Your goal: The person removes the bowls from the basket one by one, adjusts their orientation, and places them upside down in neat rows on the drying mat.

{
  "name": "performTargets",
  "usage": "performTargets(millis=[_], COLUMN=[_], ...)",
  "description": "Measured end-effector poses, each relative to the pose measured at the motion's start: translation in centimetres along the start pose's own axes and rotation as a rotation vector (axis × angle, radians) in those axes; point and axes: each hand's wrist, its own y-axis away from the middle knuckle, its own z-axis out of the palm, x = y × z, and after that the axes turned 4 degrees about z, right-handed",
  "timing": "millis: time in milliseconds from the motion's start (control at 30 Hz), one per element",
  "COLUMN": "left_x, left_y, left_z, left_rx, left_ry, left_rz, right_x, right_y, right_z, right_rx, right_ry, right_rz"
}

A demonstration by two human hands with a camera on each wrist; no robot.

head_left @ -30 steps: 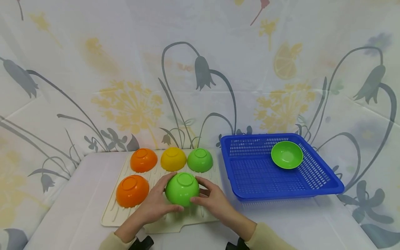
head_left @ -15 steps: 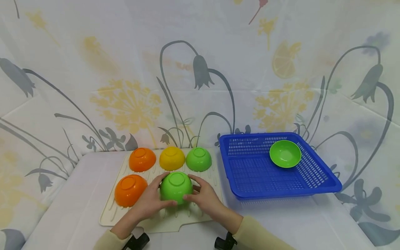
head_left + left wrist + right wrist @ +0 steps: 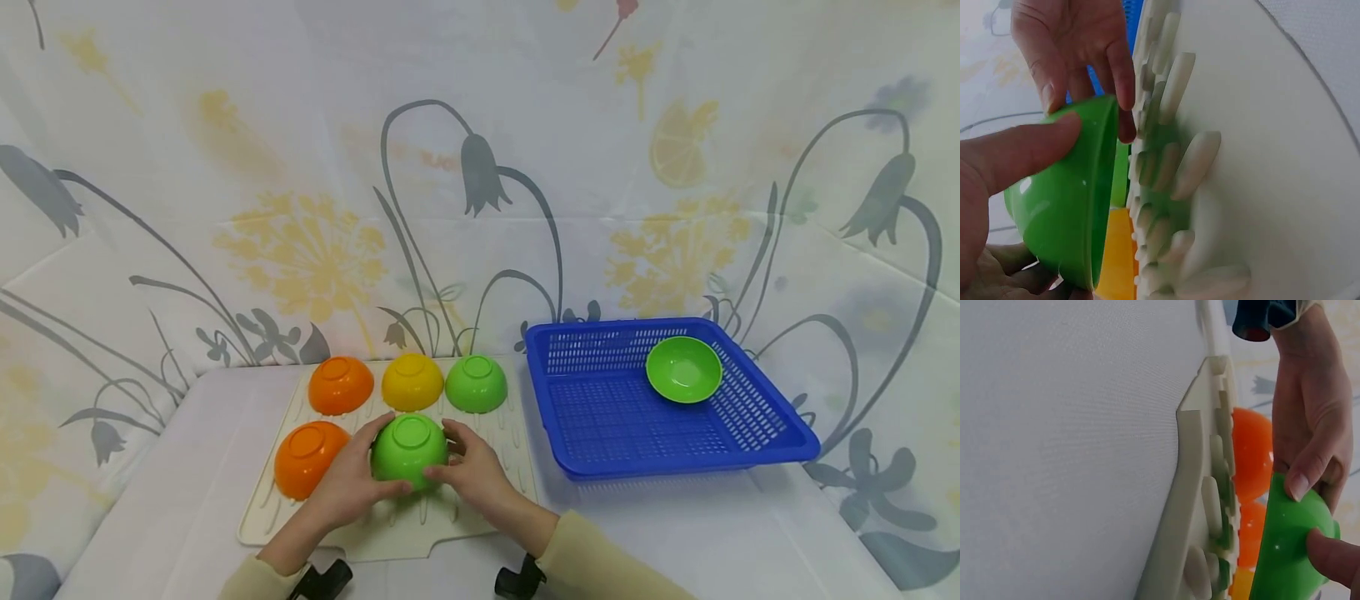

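Note:
Both hands hold a light green bowl upside down over the front middle of a cream ridged draining board. My left hand grips its left side, thumb on the near wall. At the right side, my right hand pinches it with the thumb in front and fingers behind. In the left wrist view, a narrow gap shows between the bowl's rim and the ridges. An upside-down orange bowl stands just left of my left hand, partly covered by it.
Behind, on the board, stand another orange bowl, a yellow bowl and a green bowl, all upside down. To the right, a blue basket holds a green bowl facing up. A flowered cloth hangs behind.
Both hands have carried the green bowl left, closer to the front orange bowl. The other bowls and the basket keep their places; the head view has shifted slightly.

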Motion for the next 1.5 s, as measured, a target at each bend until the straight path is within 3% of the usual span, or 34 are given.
performTargets(millis=[200, 700, 900, 1233, 1500], left_x=[-0.3, -0.9, -1.4, -1.8, -1.8], left_y=[-0.1, -0.1, -0.3, -0.8, -0.8], left_z=[0.2, 0.2, 0.4, 0.7, 0.6], left_rx=[-0.015, -0.023, -0.01, 0.064, 0.061], left_ry=[0.008, -0.017, 0.027, 0.095, 0.095], left_rz=[-0.019, -0.066, -0.081, -0.041, -0.025], right_x=[0.3, 0.3, 0.5, 0.8, 0.8], right_y=[-0.2, -0.5, -0.5, -0.4, -0.6], right_z=[0.3, -0.1, -0.1, -0.2, -0.3], right_rx=[0.012, -0.092, -0.085, -0.076, -0.069], right_ry=[0.08, 0.167, 0.148, 0.111, 0.061], right_rz=[0.025, 0.051, 0.053, 0.07, 0.083])
